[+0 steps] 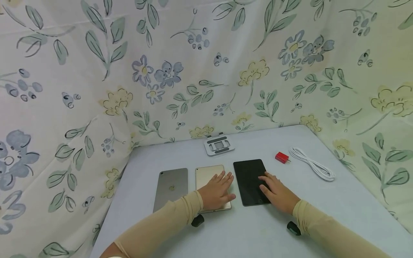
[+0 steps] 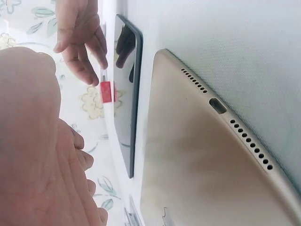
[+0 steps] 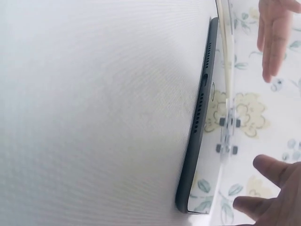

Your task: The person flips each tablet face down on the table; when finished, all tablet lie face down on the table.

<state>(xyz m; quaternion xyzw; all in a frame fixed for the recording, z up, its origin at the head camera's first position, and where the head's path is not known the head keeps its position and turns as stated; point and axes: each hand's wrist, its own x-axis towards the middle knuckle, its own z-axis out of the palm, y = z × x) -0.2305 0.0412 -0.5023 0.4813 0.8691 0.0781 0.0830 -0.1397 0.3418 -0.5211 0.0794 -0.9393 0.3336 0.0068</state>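
Note:
My left hand hovers with spread fingers over a gold tablet, which lies back side up. In the left wrist view a gap separates that palm from the gold tablet, whose charging port and speaker holes face the camera. Beside it, a black tablet lies screen up. Over its right edge is my right hand, fingers extended and thumb apart. The right wrist view has these fingers raised clear of the black tablet. Neither hand holds anything.
A grey tablet lies back side up at the left. Toward the rear stands a folded silver stand. A red charger plug and a coiled white cable lie at the right. Floral cloth hangs behind the white table.

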